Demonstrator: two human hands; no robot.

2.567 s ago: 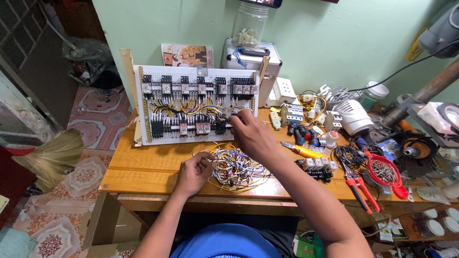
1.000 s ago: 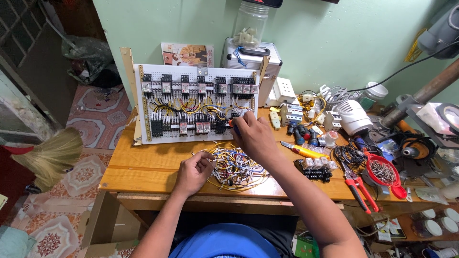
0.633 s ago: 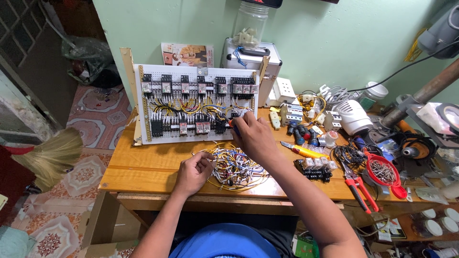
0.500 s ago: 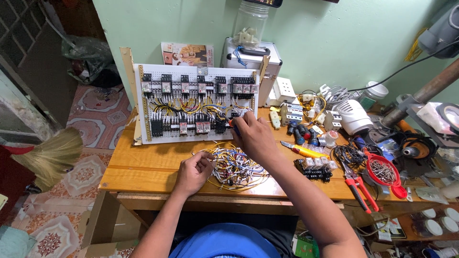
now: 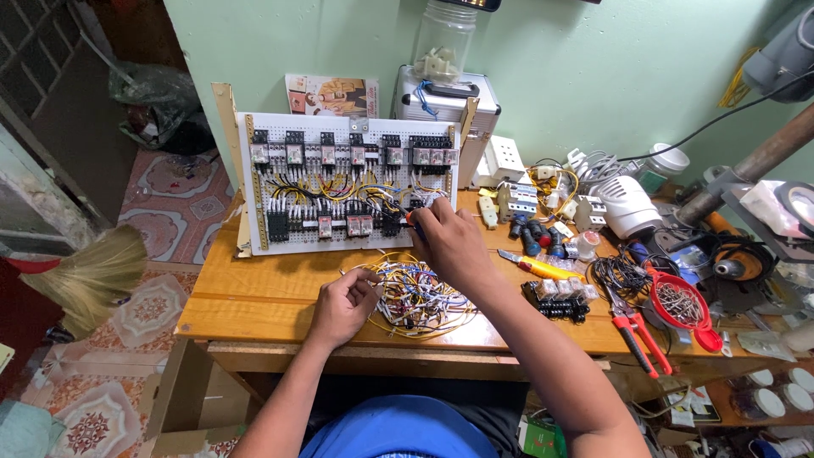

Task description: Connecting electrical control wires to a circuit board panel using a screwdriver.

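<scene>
A white perforated wiring panel (image 5: 280,182) with rows of relays and yellow and black wires leans upright at the back of the wooden table (image 5: 246,293). My right hand (image 5: 448,246) is raised to the panel's lower right part, closed around a screwdriver with a red handle (image 5: 413,219) whose tip is hidden. My left hand (image 5: 343,307) rests curled on the table edge, fingers touching a loose pile of coloured wire pieces (image 5: 415,297). Whether it grips a wire is unclear.
A yellow utility knife (image 5: 536,266), black terminal blocks (image 5: 560,301), red-handled pliers (image 5: 644,335) and a red bowl of screws (image 5: 678,304) lie to the right. A metal case (image 5: 441,102), a jar, white sockets (image 5: 507,159) and a grinder stand behind. A broom (image 5: 80,276) is at left.
My right hand has shifted slightly up and right along the panel's lower row. My left hand has stayed by the wire pile.
</scene>
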